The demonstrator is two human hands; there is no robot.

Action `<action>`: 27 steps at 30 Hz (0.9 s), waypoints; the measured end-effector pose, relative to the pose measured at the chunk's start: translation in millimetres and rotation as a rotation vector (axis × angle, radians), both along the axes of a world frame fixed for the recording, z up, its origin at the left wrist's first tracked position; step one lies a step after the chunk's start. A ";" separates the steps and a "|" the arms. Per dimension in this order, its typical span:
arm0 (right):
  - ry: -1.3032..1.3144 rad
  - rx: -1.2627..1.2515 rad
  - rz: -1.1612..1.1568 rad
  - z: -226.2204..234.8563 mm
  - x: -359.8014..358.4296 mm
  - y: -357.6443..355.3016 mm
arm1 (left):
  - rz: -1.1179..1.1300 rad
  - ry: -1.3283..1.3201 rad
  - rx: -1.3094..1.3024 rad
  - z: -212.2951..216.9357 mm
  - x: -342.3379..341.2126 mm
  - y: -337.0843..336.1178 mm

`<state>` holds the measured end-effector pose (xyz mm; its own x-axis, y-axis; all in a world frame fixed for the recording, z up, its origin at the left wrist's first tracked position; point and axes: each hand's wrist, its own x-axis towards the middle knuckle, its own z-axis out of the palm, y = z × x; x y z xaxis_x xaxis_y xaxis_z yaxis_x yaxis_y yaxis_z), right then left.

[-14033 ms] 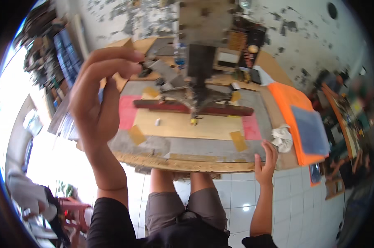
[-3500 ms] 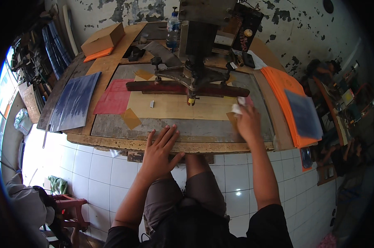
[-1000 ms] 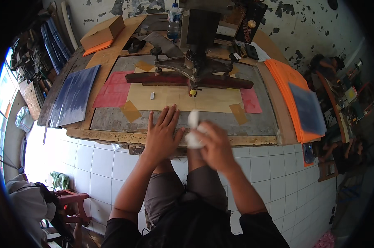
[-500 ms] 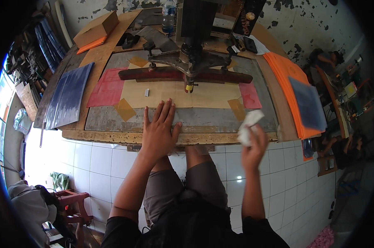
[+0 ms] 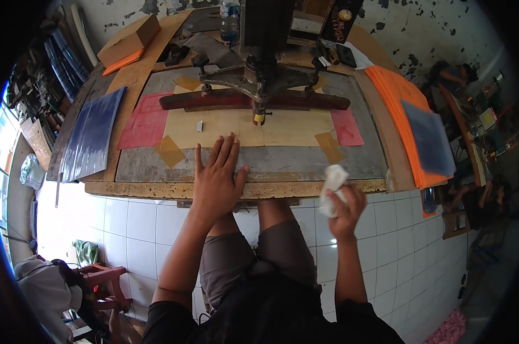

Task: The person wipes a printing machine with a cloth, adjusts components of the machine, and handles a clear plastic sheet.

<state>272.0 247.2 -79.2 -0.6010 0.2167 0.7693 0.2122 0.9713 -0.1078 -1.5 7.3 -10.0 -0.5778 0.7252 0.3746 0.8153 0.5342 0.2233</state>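
My left hand [image 5: 218, 175] lies flat and open on the grey metal bed [image 5: 271, 163], its fingertips at the near edge of a long pale-yellow sheet [image 5: 219, 137]. In my right hand [image 5: 347, 213], a crumpled white cloth or tissue [image 5: 333, 182] is pinched, held up by the table's front edge. A small white piece [image 5: 200, 126] rests on the sheet, left of the middle. Red sheets [image 5: 142, 123] flank its ends, and brown tape [image 5: 329, 148] sticks across its corners. Over the sheet stands a press with a dark red bar [image 5: 213, 102].
On the right lie orange sheets [image 5: 394, 109] with clear blue-tinted plastic [image 5: 424, 137] on top. Similar plastic [image 5: 96, 135] sits at the left. A cardboard box [image 5: 127, 43], a water bottle [image 5: 229, 23] and a phone [image 5: 345, 55] stand or lie farther back. Other people are at the far right.
My right hand has shifted a little left and nearer to me, carrying the white cloth or tissue with it. The left hand stays flat in about the same place.
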 end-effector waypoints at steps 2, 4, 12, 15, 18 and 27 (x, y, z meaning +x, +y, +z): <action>0.037 0.031 -0.111 -7.4 24.5 25.7 | -0.004 0.010 0.009 1.1 0.9 0.0; 0.044 -0.075 -0.221 -5.4 36.9 34.5 | 0.006 -0.010 0.003 0.9 -0.3 -2.5; 0.324 -0.247 0.123 25.4 -18.9 -49.6 | 0.002 0.004 0.024 0.4 2.8 0.3; -0.221 0.079 0.325 43.0 -50.7 -85.6 | -0.001 0.001 0.022 -1.3 1.3 -4.5; -0.131 -0.048 0.307 25.9 -55.7 -56.9 | -0.015 -0.006 0.027 -0.2 2.0 -4.9; -0.114 -0.387 -0.303 60.1 -10.0 29.0 | -0.018 0.011 0.041 2.2 2.9 -6.5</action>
<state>262.0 276.2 -19.1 -0.5422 0.6511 0.5312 0.5100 0.7574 -0.4078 1.4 0.8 -7.9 -0.5602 0.7194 0.4107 0.8274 0.5100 0.2353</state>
